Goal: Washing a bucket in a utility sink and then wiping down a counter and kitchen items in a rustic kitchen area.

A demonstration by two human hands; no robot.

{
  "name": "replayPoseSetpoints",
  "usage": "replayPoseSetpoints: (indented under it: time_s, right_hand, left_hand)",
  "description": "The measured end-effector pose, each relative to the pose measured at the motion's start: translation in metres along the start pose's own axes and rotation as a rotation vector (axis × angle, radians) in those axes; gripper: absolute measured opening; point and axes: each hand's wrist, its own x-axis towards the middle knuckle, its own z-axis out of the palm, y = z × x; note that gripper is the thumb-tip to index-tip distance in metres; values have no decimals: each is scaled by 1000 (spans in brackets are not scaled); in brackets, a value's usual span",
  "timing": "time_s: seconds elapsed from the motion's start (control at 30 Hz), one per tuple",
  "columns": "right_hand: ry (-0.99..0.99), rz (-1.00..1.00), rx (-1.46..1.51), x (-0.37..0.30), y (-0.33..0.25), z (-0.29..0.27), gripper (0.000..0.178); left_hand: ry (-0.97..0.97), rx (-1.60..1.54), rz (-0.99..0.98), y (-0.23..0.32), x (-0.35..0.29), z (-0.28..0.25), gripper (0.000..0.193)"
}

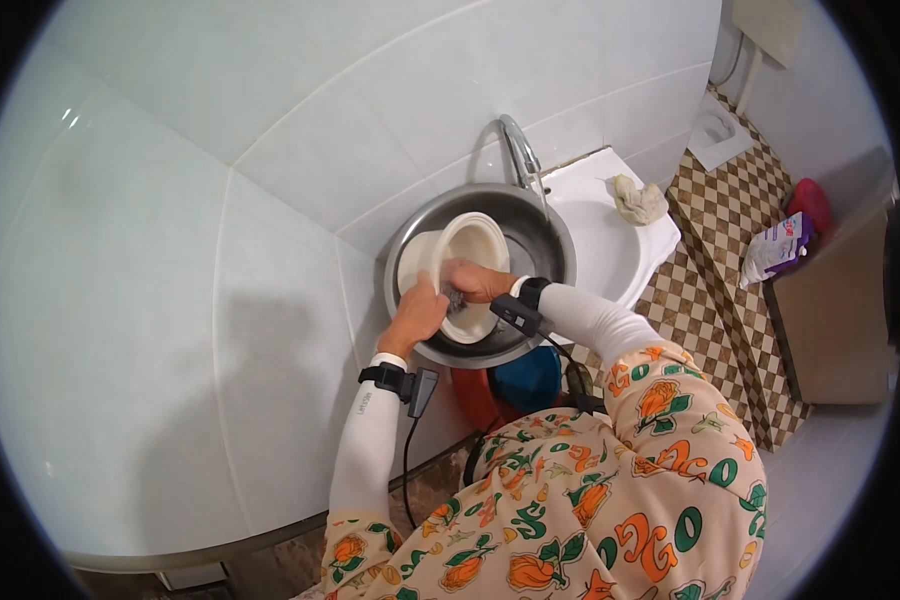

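A cream-coloured tub (475, 232) stands tilted inside a wide metal basin (542, 245), its oval opening toward the right. My left hand (420, 310) is closed on the tub's near-left rim. Inside the opening, my right hand (478, 282) is bent with its fingers pressed round a grey steel wool scourer (455, 299), which touches the tub's inner wall. Part of the scourer is hidden by the fingers. Above the basin's far right edge, a chrome tap (520, 150) lets down a thin stream of water.
The metal basin overlaps a white washbasin (610, 250) with a crumpled cloth (638, 201) on its right edge. Below are a blue bucket (526, 382) and a red one (469, 393). A tiled wall borders the left; a squat toilet (718, 133) and a white-purple bag (773, 250) are right.
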Motion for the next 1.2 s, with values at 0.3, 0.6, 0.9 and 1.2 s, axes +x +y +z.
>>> replayPoseSetpoints:
  time_s: [0.3, 0.6, 0.9, 1.2]
  right_hand:
    - [528, 18, -185, 22, 35, -48, 29]
    - [44, 32, -608, -21, 4, -16, 27]
    - [-104, -114, -1916, -32, -13, -46, 21]
    - [156, -48, -2132, -18, 7, -46, 22]
  left_hand:
    - [-41, -31, 40, 18, 6, 8, 26]
    - [-11, -31, 98, 15, 13, 12, 23]
    - [24, 26, 13, 31, 13, 1, 27]
    - [-135, -97, -116, 43, 14, -1, 37]
